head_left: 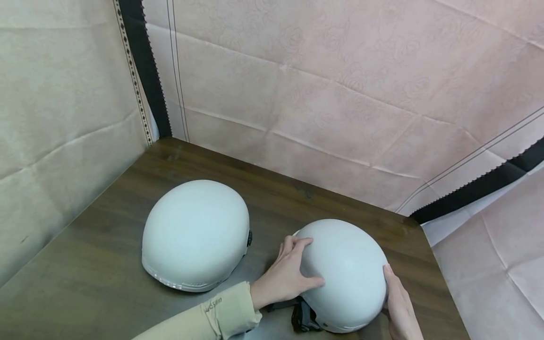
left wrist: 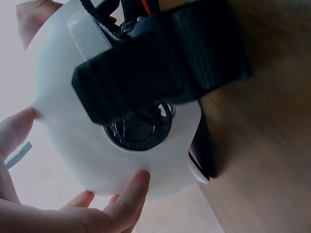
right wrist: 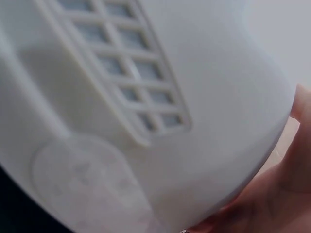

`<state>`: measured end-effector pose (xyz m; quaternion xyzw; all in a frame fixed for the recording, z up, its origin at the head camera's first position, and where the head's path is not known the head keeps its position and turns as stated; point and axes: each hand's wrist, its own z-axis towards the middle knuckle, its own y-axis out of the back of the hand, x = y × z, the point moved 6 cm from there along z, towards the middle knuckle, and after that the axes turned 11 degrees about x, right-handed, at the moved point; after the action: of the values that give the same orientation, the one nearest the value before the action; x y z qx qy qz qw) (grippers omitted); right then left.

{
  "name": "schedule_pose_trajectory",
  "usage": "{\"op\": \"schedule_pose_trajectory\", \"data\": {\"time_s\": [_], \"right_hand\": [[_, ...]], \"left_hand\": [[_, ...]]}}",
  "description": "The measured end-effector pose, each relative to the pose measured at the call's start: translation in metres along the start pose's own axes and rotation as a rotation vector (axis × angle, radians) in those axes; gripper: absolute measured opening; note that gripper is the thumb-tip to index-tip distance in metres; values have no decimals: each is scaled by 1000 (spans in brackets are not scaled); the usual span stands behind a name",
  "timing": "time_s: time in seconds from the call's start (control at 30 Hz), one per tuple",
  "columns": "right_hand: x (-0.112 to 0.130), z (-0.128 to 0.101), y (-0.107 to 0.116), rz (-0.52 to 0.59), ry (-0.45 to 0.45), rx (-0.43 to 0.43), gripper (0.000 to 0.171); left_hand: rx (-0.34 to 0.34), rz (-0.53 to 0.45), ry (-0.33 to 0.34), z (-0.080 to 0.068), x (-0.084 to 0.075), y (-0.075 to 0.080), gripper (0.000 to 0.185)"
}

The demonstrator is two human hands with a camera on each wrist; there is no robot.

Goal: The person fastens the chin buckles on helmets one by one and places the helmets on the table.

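A glossy white helmet sits on the right part of the table, held between both hands. My left hand grips its left side, with thumb and fingers spread over the shell; in the left wrist view the fingers press beside a round black fitting. My right hand holds the opposite side, and its thumb lies along the shell while the other fingers go under the lower edge, largely hidden. Black straps stick out at the helmet's lower left. A grid-like vent shows close up in the right wrist view.
Another white helmet stands on the left side of the dark wooden table, with a small black part at its right edge. Pale patterned cloth hangs behind the table and along both sides.
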<state>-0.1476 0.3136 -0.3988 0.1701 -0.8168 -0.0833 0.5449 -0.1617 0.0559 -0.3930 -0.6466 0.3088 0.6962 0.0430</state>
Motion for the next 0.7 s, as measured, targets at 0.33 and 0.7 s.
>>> {"op": "schedule_pose_trajectory", "data": {"time_s": [0.33,0.7], "right_hand": [[2,-3,3,-19,-8,-37,92],[10,-6,3,-53,54,-23,80]], "left_hand": [[6,-2,10,-1,-2,1,84],[41,-21,-4,-1,0,2,86]]}}
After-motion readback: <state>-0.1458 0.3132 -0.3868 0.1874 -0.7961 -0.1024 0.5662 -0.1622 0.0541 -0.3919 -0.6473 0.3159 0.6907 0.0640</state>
